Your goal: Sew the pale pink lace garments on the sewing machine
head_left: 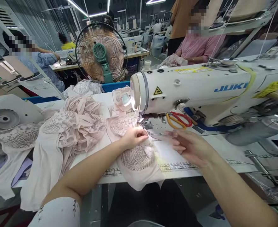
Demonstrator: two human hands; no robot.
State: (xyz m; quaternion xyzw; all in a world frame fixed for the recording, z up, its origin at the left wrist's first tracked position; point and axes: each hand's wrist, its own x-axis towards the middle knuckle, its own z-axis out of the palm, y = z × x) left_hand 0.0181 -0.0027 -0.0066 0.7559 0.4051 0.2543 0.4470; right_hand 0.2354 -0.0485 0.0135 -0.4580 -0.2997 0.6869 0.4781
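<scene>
Lace garment (pixel 137 157) beneath pinched left grip (pixel 142 135); right grip (pixel 178 142) loosely curled.

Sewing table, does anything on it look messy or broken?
The lacy pink garments left of the JUKI sewing machine look messy: they're heaped and crumpled, and pale cloth droops over the table's front edge. I can't see anything spilled or broken.

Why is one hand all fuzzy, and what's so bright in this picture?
Head view: the right hand has smeared fingers, probably from moving, while the left hand looks clearer; a white glow washes out the front end of the machine; the ceiling lights glare above a dimmer room; things near the edges look stretched, likely by a wide lens.
</scene>
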